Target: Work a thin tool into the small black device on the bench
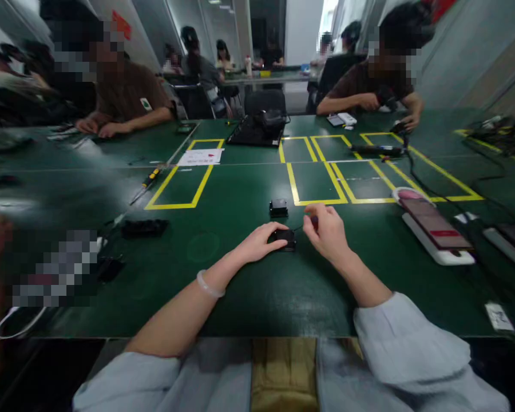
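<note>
My left hand (261, 242) is closed on a small black box-shaped part (288, 236), holding it against the green table (240, 303). Between the fingers of my right hand (327, 230) is the dark handle of a small screwdriver (313, 221). Its thin shaft points left toward the part under my left hand; whether the tip touches it I cannot tell. Just beyond my left fingers stands a second black box-shaped part (278, 208), with nobody holding it.
A phone (438, 223) lies on a white case at the right. To the left are a black strip-like object (145, 228) and a yellow-black screwdriver (146, 184). Yellow tape rectangles (321, 202) mark the table. Two people sit across, their hands on other items.
</note>
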`<action>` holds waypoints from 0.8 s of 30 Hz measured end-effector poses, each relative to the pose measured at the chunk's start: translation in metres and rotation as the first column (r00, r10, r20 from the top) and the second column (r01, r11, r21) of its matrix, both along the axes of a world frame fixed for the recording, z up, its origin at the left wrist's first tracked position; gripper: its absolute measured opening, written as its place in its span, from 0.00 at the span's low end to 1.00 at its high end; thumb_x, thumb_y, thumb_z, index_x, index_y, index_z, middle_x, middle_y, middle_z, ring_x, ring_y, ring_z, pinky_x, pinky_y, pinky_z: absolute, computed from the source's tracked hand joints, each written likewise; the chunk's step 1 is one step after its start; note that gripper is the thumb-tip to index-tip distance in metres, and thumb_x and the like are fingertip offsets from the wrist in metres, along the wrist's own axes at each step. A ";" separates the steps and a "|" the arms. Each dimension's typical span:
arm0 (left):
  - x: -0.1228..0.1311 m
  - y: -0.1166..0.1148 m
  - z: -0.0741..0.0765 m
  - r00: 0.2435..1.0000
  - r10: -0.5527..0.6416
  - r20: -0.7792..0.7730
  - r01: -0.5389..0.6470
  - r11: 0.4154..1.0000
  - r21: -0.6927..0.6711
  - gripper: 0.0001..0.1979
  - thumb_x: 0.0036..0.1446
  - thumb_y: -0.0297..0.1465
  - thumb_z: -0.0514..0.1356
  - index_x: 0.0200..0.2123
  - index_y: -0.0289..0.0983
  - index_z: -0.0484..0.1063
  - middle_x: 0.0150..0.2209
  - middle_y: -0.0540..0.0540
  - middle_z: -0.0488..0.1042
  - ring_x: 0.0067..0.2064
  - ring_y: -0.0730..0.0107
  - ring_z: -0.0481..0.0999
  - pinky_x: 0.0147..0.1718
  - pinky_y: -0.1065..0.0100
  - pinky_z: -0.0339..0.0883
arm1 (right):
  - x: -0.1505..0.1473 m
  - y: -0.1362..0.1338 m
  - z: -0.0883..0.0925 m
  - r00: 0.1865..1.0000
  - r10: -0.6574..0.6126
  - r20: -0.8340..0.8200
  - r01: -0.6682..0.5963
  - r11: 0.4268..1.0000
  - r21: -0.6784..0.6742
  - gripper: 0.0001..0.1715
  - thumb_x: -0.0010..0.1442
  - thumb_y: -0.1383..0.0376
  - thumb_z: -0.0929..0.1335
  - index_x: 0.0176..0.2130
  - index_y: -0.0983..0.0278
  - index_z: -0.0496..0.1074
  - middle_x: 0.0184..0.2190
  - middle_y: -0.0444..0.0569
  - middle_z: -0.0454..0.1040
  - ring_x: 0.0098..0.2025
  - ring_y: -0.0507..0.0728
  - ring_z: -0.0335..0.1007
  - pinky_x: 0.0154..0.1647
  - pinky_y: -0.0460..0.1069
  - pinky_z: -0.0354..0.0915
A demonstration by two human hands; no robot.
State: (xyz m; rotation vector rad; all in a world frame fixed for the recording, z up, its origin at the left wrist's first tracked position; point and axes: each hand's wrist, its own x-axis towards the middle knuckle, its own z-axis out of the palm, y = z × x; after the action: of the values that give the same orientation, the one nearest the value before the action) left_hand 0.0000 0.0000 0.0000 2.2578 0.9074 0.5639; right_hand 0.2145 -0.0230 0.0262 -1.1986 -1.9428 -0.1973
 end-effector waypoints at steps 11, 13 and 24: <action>-0.001 0.000 0.000 1.000 -0.002 0.020 0.002 1.000 0.010 0.19 0.63 0.41 0.56 0.53 0.39 0.66 0.50 0.44 0.72 0.51 0.60 0.71 0.50 0.61 0.63 | 0.000 -0.001 0.001 1.000 0.002 -0.021 -0.002 1.000 -0.007 0.07 0.64 0.61 0.62 0.39 0.62 0.66 0.24 0.45 0.70 0.27 0.55 0.62 0.36 0.50 0.60; -0.001 0.000 0.000 1.000 -0.002 0.018 0.002 1.000 0.008 0.19 0.63 0.41 0.56 0.53 0.39 0.66 0.50 0.44 0.72 0.51 0.59 0.71 0.50 0.60 0.63 | 0.000 -0.001 0.001 1.000 0.001 -0.024 -0.001 1.000 -0.012 0.08 0.64 0.60 0.62 0.38 0.61 0.66 0.25 0.45 0.69 0.27 0.55 0.62 0.36 0.50 0.60; 0.000 -0.001 0.003 1.000 -0.001 0.014 0.001 1.000 -0.001 0.19 0.63 0.41 0.56 0.54 0.39 0.66 0.50 0.43 0.72 0.51 0.59 0.71 0.51 0.60 0.63 | 0.000 -0.002 0.002 1.000 0.007 -0.020 -0.007 1.000 -0.020 0.07 0.65 0.61 0.61 0.38 0.61 0.66 0.24 0.44 0.69 0.27 0.55 0.61 0.35 0.50 0.59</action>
State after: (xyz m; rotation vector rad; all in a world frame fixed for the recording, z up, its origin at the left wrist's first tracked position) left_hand -0.0004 -0.0008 0.0027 2.2507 0.8992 0.5774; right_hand 0.2142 -0.0250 0.0281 -1.2021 -1.9354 -0.1620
